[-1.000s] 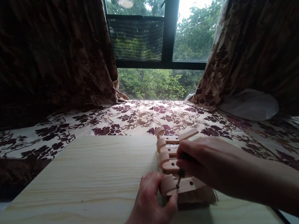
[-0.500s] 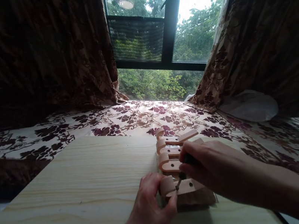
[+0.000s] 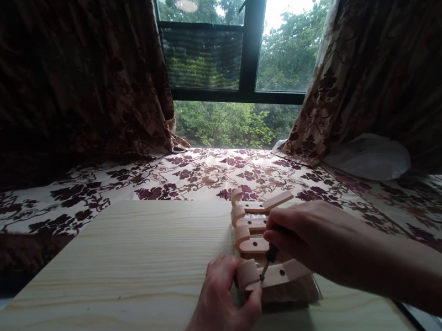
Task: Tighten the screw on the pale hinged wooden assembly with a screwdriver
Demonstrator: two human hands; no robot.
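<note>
While the right grip point(image 3: 313, 233) clasps a screwdriver point(image 3: 271, 253); left grip point(image 3: 225, 300) holds the wooden piece point(image 3: 272, 278) — pale; curled at one end; dark-holed

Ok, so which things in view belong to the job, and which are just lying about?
Apparently in use:
screwdriver in the right hand
nearest wooden strip, gripped by the left hand
similar strips behind it
pale board underneath

Apparently lying about:
white bundle, back right
dark-edged flat object, right edge

Daylit window point(image 3: 249, 52) between floral curtains point(image 3: 323, 106), trees point(image 3: 291, 53) outside, patterned cloth point(image 3: 202, 176) below
</note>
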